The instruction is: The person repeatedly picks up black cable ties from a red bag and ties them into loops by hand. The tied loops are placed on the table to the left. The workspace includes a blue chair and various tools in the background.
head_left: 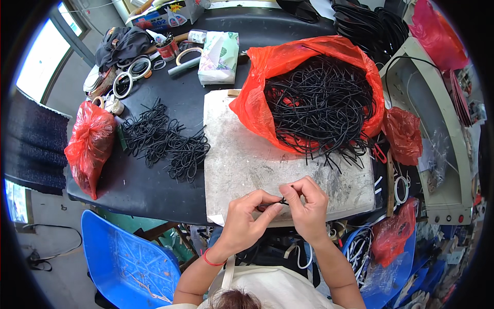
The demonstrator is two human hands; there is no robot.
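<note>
My left hand (248, 219) and my right hand (307, 208) meet above the near edge of a worn whitish board (247, 175). Between their fingertips is a short stretch of black cord (283, 201), pinched from both sides; most of it is hidden by the fingers. Beyond my right hand, an open red plastic bag (252, 98) spills over with many loose black cords (321, 98). To the left of the board, looped bundles of black cord (162, 136) lie in a heap on the dark table (149, 190).
A tied red bag (91, 144) sits at the table's left edge. Tape rolls (139, 68) and a tissue pack (219, 57) stand at the back. A beige machine housing (442, 170) borders the right. Blue bins (128, 257) flank me below the table.
</note>
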